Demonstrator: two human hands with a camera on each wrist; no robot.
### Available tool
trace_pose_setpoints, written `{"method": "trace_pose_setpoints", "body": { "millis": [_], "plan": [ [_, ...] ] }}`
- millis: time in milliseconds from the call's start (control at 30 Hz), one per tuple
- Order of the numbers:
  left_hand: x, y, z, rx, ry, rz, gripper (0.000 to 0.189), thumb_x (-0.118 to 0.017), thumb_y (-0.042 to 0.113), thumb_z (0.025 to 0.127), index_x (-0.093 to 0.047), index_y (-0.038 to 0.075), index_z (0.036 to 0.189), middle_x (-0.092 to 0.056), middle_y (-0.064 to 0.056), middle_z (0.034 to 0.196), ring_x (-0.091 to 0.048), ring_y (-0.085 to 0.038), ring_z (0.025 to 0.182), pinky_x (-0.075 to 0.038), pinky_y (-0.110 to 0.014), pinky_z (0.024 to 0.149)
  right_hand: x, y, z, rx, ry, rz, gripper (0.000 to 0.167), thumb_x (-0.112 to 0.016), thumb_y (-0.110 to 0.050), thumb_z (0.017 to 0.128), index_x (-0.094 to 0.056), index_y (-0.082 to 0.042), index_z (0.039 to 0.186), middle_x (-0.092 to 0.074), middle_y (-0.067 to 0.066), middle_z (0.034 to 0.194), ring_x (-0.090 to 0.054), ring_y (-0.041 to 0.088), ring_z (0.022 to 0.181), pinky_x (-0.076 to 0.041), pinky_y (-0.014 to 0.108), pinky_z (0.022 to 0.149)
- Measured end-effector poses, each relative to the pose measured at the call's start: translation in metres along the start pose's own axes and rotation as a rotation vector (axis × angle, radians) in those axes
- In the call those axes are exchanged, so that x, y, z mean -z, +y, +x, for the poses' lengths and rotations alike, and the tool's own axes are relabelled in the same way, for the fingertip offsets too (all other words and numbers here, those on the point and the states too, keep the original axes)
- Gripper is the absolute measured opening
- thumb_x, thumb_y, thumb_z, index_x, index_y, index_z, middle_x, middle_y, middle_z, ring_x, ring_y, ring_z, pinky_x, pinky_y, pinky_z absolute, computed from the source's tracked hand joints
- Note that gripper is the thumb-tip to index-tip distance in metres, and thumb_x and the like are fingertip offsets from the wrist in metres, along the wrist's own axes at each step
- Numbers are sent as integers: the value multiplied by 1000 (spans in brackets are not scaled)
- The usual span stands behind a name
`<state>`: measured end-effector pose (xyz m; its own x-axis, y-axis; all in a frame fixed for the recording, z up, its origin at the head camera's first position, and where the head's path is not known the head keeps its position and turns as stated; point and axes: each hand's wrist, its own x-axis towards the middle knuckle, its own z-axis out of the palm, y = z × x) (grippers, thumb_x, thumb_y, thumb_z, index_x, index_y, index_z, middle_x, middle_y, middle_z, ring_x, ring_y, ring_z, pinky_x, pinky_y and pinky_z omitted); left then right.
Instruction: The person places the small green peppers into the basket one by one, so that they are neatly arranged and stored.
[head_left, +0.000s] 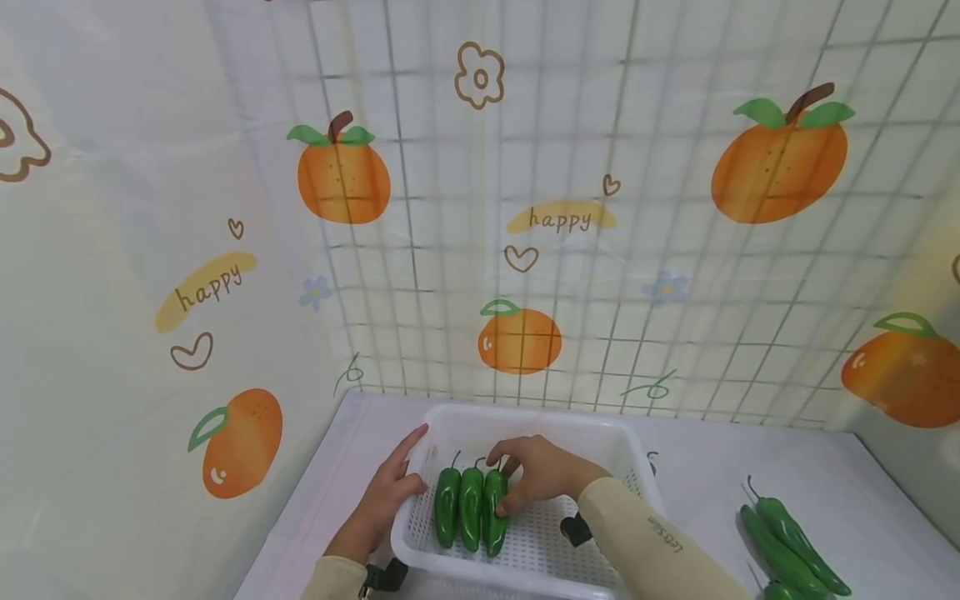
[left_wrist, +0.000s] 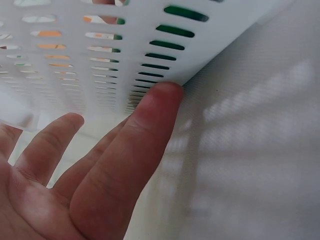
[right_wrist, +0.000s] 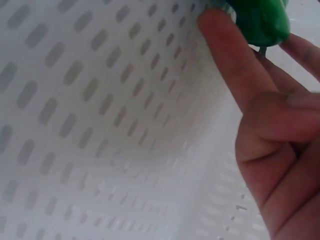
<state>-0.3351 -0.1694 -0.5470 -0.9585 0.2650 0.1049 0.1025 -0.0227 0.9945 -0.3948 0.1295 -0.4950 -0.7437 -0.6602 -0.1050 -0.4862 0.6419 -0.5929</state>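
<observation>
Three glossy green chili peppers lie side by side, stems toward the far side, in the left part of a white perforated plastic basket in the head view. My right hand reaches over the rightmost chili pepper and holds it between thumb and fingers. The right wrist view shows that chili pepper at the top, only in part, beside the right hand. Outside the basket's left wall, my left hand touches it with fairly straight fingers. A fingertip meets the slotted wall low down in the left wrist view.
More green chili peppers lie on the white tabletop right of the basket, partly cut off by the frame edge. Behind the table hangs a pale curtain printed with oranges, over a wire grid.
</observation>
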Motion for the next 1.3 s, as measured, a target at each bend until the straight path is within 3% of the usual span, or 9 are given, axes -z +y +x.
{"method": "trace_pose_setpoints", "body": {
  "millis": [267, 533, 867, 1067, 1267, 1300],
  "plan": [
    [1, -1, 0, 0, 5, 17, 88, -53, 2, 89, -29, 32, 168, -46, -21, 160, -61, -44, 129, -60, -51, 89, 1, 1, 0, 7, 0, -12, 68, -97, -39, 70, -70, -17, 129, -75, 3, 113, -67, 32, 114, -54, 57, 95],
    [0, 2, -1, 8, 9, 18, 86, -53, 2, 90, -29, 31, 168, -45, -21, 161, -60, -45, 130, -60, -52, 89, 0, 2, 0, 24, 6, -10, 58, -97, -39, 70, -72, -21, 119, -76, 1, 108, -67, 31, 113, -53, 55, 96],
    [0, 3, -3, 6, 7, 12, 86, -54, 3, 91, -28, 28, 168, -42, -22, 162, -58, -44, 131, -59, -52, 92, 5, -2, -5, -4, 7, -28, 63, -95, -43, 73, -70, -20, 126, -75, 4, 112, -68, 31, 112, -54, 53, 94],
    [2, -2, -1, 14, 12, 26, 86, -55, 4, 89, -31, 32, 167, -43, -21, 162, -57, -45, 132, -58, -53, 93, 18, -15, -18, -82, 13, 5, 73, -93, -44, 77, -64, -15, 138, -72, 17, 120, -75, 22, 82, -59, 45, 79],
    [3, -5, 2, 0, 5, 31, 87, -55, 4, 89, -31, 34, 167, -43, -20, 162, -57, -45, 132, -58, -53, 94, 44, -30, -39, -84, 94, -118, 68, -86, -58, 80, -65, -27, 136, -74, 6, 119, -67, 27, 115, -56, 49, 90],
    [3, -4, 2, -3, 4, 29, 87, -55, 4, 89, -31, 33, 167, -43, -21, 162, -58, -45, 132, -58, -53, 93, 49, -33, -44, -79, 110, -123, 66, -85, -58, 81, -65, -28, 136, -74, 5, 119, -68, 26, 114, -56, 49, 90]
  ]
}}
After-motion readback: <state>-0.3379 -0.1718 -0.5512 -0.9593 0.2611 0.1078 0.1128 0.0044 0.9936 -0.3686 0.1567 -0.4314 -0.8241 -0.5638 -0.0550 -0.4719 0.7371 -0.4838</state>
